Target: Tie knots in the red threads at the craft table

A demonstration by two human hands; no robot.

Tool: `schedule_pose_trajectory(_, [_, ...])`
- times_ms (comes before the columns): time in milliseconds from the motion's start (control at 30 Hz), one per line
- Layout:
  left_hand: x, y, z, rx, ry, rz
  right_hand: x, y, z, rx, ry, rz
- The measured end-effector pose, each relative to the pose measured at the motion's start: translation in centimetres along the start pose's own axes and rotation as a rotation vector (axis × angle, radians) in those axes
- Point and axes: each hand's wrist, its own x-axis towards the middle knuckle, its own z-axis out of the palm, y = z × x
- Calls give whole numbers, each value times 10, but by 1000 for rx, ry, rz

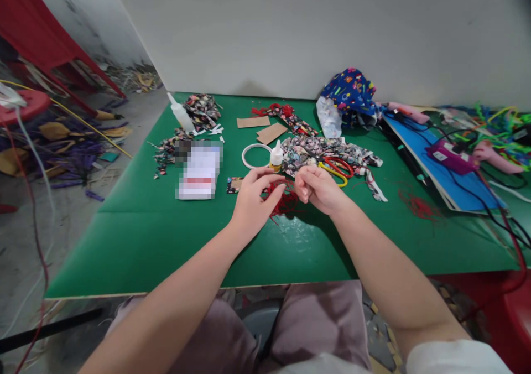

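Note:
Over the green table (166, 247), my left hand (255, 200) has its fingers apart and nothing visible in it, beside a tangle of red threads (285, 200). Close to its right, my right hand (317, 188) is closed, fingers curled; what it may hold is hidden. Just beyond the hands stand a small glue bottle (276, 155) and a white ring (244, 157). Red-and-yellow-handled scissors (346, 166) rest on floral fabric (301, 148) behind my right hand. A small floral piece with brown card (234, 185) lies left of my left hand.
A phone (199, 172) and white squeeze bottle (181, 115) are left. Brown cards (253, 122) and blue patterned fabric (350, 94) lie farther back. At right are a blue folder (448, 169), a purple device (452, 155), cables and loose red threads (421, 205).

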Motion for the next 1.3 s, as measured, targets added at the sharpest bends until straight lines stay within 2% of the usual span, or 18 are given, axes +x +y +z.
schedule_pose_trajectory(133, [-5,10,-3,63,157,142,0,5,3,-27,-71,-12])
schedule_pose_trajectory(233, [-7,17,-4,58,194,233,-1,9,7,-23,-98,17])
schedule_pose_trajectory(600, [-11,29,-9,14,165,207,-3,21,14,46,-206,135])
schedule_pose_trajectory(767, [-9,31,-11,-35,104,215,-2,22,13,81,-256,115])
schedule_pose_trajectory(967, [-10,30,-11,-32,79,244,-3,20,16,85,-246,99])
schedule_pose_trajectory(1300, [-9,26,-9,75,183,318,-4,15,17,54,-187,90])
